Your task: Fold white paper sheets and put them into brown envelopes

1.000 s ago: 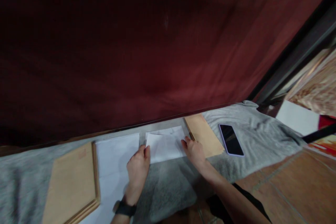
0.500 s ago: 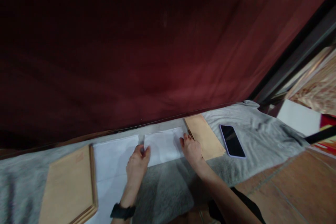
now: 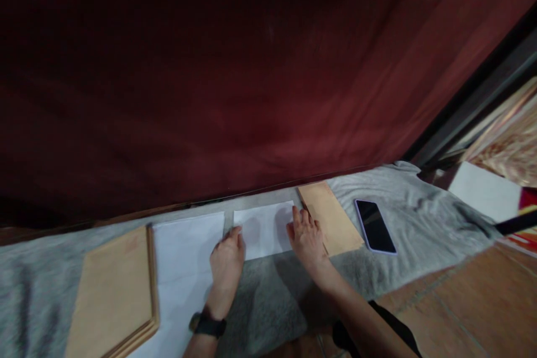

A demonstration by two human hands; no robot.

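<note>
A folded white sheet of paper (image 3: 263, 227) lies flat on a grey cloth (image 3: 268, 296). My left hand (image 3: 227, 263), with a black watch at the wrist, rests on the sheet's left near corner with its fingers curled down onto it. Flat and with its fingers stretched out, my right hand (image 3: 306, 239) presses on the sheet's right edge. Beside that hand lies a brown envelope (image 3: 331, 224). A larger white sheet (image 3: 182, 263) lies just left of the folded one.
A stack of brown envelopes (image 3: 113, 291) lies at the left on the grey cloth. A phone (image 3: 375, 226) with a dark screen lies right of the brown envelope. A dark red curtain (image 3: 251, 78) hangs behind. Tiled floor (image 3: 474, 302) shows at the lower right.
The folded sheet's raised flap has been pressed down flat. My right hand has spread its fingers along the sheet's right edge, and my left hand has shifted slightly on the left corner.
</note>
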